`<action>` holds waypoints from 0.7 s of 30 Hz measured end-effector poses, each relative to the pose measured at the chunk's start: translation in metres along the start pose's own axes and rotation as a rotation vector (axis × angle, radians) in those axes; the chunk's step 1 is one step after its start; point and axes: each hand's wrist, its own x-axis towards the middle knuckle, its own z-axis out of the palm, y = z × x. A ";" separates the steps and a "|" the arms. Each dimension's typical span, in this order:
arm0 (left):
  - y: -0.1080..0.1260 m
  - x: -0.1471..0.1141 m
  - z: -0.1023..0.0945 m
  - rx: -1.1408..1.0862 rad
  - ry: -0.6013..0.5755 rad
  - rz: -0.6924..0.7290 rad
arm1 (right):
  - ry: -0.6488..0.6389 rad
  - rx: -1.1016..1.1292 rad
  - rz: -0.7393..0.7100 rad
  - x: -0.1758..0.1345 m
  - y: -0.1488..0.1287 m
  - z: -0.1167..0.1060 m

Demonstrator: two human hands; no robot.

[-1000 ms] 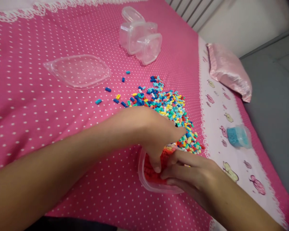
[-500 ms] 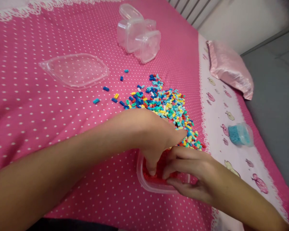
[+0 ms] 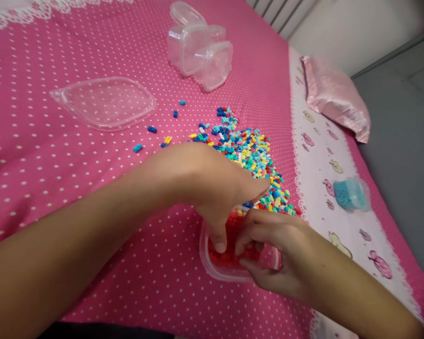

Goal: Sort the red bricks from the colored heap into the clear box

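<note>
Pink white-dotted bedsheet with lace trim, covering the work surface. Far side: cluster of empty clear plastic tubs lying tipped together; nearer, a flat clear plastic lid, alone. Centre: loose heap of small multicoloured plastic bricks, blue, yellow, teal and red, with a few strays scattered towards the lid; the heap runs down to the near container and is partly hidden by the left hand. Right border: shiny pink satin pillow and a small clear tub of light-blue bricks, well apart from the hands. Small clear plastic container of red bricks, rounded corners, sitting on the sheet just below the heap, filled with red pieces only. Left hand arches over its far rim, thumb dipping into the red bricks, fingers curled down. Right hand cups the container's near right side, fingers bent over its rim onto the bricks; whether either hand pinches a piece cannot be told.
</note>
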 end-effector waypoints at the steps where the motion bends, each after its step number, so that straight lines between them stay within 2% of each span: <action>1: -0.001 -0.001 0.000 0.013 0.006 0.001 | -0.004 -0.007 -0.001 0.001 -0.001 0.000; 7: -0.007 -0.007 -0.006 0.202 0.080 -0.001 | -0.022 -0.040 0.013 0.004 -0.004 0.001; 12: -0.007 -0.008 -0.008 0.206 0.063 -0.024 | -0.035 -0.017 0.011 0.003 -0.002 0.001; 17: -0.007 -0.008 -0.003 0.275 0.160 -0.019 | -0.050 0.018 -0.008 0.002 0.003 0.001; 21: -0.008 -0.007 -0.001 0.265 0.176 0.003 | -0.051 0.013 0.019 0.002 0.003 0.001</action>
